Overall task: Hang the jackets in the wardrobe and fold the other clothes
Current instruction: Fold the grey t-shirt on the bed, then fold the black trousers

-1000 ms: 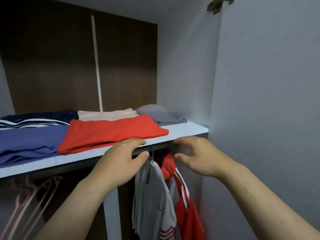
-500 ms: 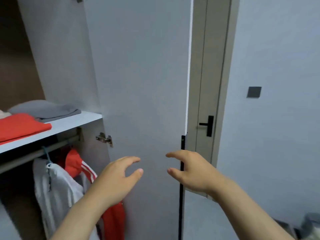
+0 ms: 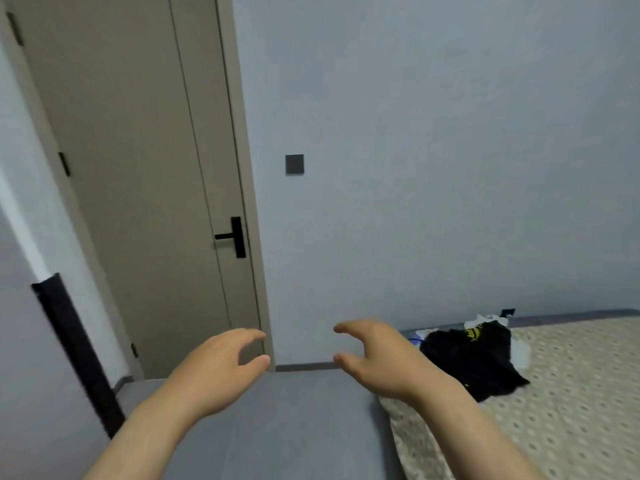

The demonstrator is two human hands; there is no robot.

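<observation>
Left hand (image 3: 221, 368) and right hand (image 3: 377, 358) are both raised in front, palms facing each other, well apart. Fingers (image 3: 247, 336) on both are loosely curled, thumb and fingers spread, and hold nothing.

The task's thing in view is a black garment (image 3: 474, 362), crumpled in a heap, not folded, with a small yellow print near its top. It lies on the bed (image 3: 571, 393) near the far left corner, just right of the right hand's wrist. A white crumpled item (image 3: 485, 319) sits touching its far side; what it is cannot be told. A bit of blue shows at the garment's left edge, too small to tell.

The bed has a beige cover with a ring pattern. A plain grey surface (image 3: 277, 427) lies under both forearms, next to the bed's left edge.

Behind stands a closed taupe door (image 3: 138, 168) with a black handle (image 3: 235, 236). A dark square switch (image 3: 294, 164) is on the grey wall right of the door. A white panel with a black strip (image 3: 76, 355) stands at the left edge of the view, blurred.
</observation>
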